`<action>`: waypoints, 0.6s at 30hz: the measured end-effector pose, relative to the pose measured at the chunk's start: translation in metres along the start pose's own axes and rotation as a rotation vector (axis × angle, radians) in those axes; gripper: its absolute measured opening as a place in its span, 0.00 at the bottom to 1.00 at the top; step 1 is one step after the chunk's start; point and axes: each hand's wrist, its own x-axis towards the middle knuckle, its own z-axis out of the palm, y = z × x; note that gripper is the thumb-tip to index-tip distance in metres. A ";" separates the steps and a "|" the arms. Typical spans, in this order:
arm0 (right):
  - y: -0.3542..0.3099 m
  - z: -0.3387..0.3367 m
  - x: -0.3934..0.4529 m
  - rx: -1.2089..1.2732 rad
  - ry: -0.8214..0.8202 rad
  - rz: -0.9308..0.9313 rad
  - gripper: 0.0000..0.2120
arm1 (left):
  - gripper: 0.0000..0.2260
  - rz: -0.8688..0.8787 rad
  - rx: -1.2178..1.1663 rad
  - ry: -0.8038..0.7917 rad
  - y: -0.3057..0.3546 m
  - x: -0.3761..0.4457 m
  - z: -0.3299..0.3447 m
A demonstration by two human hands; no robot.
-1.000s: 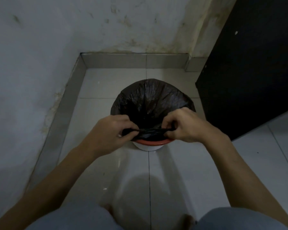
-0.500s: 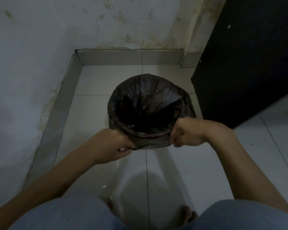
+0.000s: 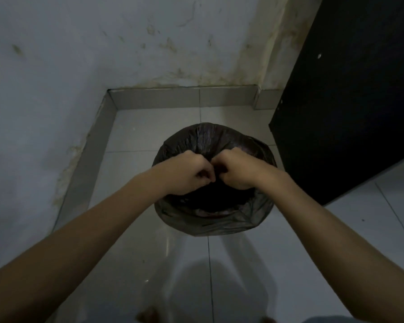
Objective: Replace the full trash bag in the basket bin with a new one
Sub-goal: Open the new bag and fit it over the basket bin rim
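Dim corner of a tiled floor (image 3: 135, 264), stained wall (image 3: 79, 54) behind and a black door (image 3: 350, 101) off to the right. The black trash bag (image 3: 210, 224) covers the whole bin, folded down over its sides. Both fists are bunched together over the bag's mouth, left hand (image 3: 184, 173) and right hand (image 3: 238, 169) almost touching, each gripping plastic from the far edge.

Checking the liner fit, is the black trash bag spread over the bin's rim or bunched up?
Spread over the rim: the black trash bag is folded down outside, hiding the bin. Left hand and right hand are curled at its middle.
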 end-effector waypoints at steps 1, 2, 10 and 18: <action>-0.001 0.003 0.008 -0.060 -0.056 0.030 0.17 | 0.09 -0.034 0.027 -0.085 -0.004 0.013 0.006; -0.002 0.006 0.015 -0.121 -0.120 0.070 0.19 | 0.11 -0.078 0.070 -0.171 -0.008 0.025 0.013; 0.011 0.025 0.040 -0.288 -0.379 0.208 0.29 | 0.22 -0.266 0.292 -0.536 -0.020 0.059 0.047; 0.017 0.014 0.038 -0.229 -0.286 0.151 0.24 | 0.22 -0.233 0.323 -0.557 -0.008 0.081 0.067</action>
